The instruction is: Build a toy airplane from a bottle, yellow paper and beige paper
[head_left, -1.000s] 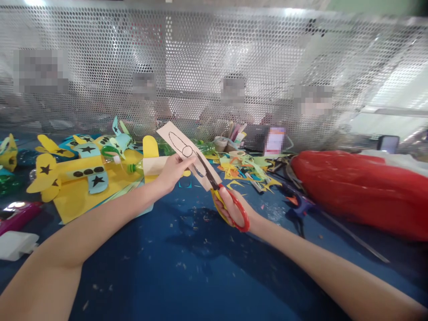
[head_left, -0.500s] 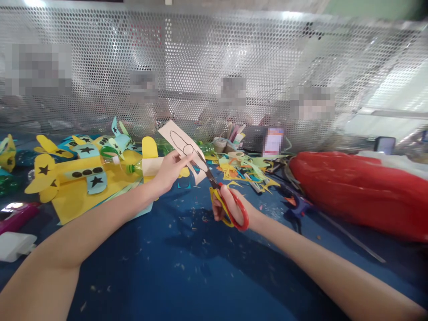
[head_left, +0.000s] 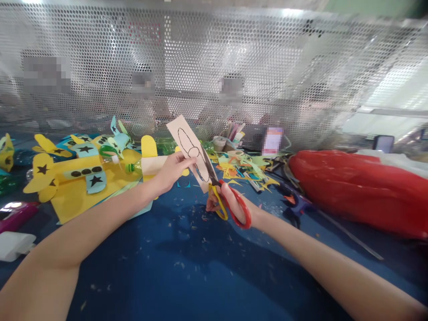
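Note:
Between its thumb and fingers, my left hand pinches a pale piece of paper. A propeller-like outline with a round centre is drawn on it in black. My right hand grips scissors with one red and one yellow handle loop. Their dark blades lie along the paper's right edge, and the handles are spread apart. Behind my left hand a toy plane of yellow and light-blue paper, with black stars and dots, lies on yellow sheets.
Paper scraps are heaped beyond the scissors, near cups of pens and a lit phone. A red plastic bag lies at right, a purple glue gun before it. A perforated metal screen stands behind the blue table.
The paper has turned more upright and shifted slightly right in my left hand. The scissors' handles have spread wider, and a strip that hung below the paper no longer shows.

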The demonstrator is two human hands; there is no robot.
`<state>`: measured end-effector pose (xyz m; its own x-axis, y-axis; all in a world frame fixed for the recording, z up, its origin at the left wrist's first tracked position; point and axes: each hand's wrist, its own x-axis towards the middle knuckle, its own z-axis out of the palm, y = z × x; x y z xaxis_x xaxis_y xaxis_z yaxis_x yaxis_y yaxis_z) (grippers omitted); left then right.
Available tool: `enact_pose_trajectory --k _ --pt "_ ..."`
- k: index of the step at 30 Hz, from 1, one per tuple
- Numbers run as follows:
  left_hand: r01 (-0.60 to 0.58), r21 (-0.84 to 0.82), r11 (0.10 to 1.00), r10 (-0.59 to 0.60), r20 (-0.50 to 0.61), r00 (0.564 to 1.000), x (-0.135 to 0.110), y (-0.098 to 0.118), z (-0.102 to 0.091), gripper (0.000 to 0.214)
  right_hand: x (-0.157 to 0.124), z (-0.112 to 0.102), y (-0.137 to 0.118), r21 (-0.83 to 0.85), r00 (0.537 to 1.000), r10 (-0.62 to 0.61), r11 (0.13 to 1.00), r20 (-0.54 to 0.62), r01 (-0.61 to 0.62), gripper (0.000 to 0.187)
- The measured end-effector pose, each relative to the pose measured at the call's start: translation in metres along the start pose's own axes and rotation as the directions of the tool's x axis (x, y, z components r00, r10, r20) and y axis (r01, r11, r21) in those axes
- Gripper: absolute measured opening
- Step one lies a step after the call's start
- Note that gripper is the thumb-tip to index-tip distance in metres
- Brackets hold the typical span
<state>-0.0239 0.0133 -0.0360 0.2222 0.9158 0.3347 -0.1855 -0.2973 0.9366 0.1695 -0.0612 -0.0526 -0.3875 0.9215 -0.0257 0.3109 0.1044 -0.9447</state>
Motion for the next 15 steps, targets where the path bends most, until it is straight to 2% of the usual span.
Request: enact_pose_trajectory --k 9,15 --pt "-0.035 0.065 0.997 0.034 0.014 0.999 -0.0056 0.0015 0.0046 0.013 0.0001 0.0027 0.0013 0.051 0.999 0.009 0.999 -0.036 -0.007 0.074" --pt "-0.03 0.05 0.998 0.029 0.019 0.999 -0.0066 0.0023 0.006 0.014 0.0003 0.0031 0.0047 -0.011 0.999 -0.005 1.0 -0.048 0.005 0.072"
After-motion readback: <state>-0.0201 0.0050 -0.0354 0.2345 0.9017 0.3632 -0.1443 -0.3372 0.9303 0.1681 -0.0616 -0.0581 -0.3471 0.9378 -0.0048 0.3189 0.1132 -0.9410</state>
